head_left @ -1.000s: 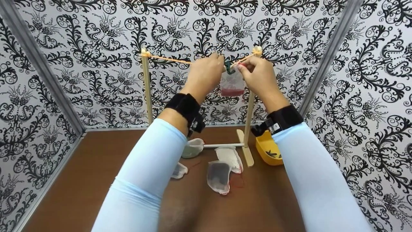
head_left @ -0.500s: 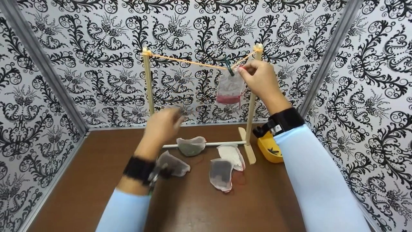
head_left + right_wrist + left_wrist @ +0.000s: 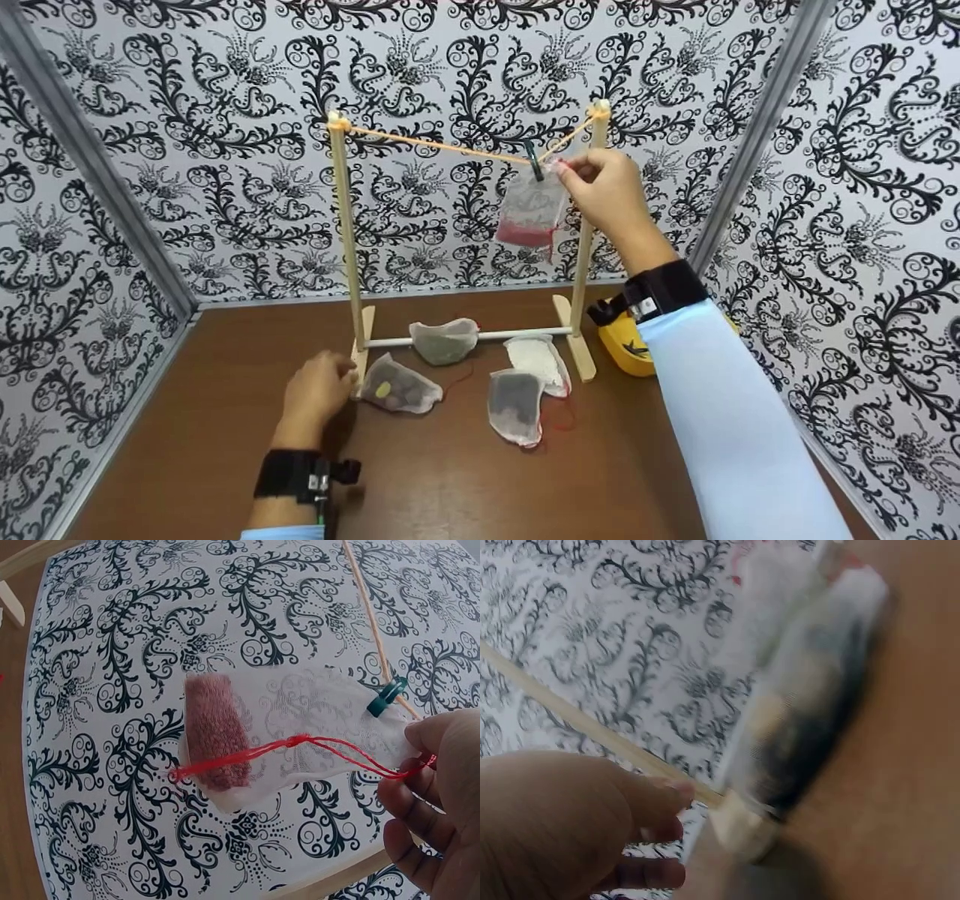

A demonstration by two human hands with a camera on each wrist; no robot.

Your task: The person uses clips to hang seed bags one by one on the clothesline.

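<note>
Fingers of the right hand (image 3: 613,191) pinch the pink-bottomed mesh bag (image 3: 529,210) by its top corner, best held lightly lest it pull from the green clip (image 3: 385,699) on the sagging orange cord (image 3: 442,146); left hand (image 3: 316,386) loose, holding nothing.

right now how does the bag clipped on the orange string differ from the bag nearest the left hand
The clipped bag is up on the orange string, pinched by the right hand; the lying bag rests on the table beside the left hand. The clipped bag holds reddish contents; the lying bag holds lumps, one yellow. Both are see-through.
</note>
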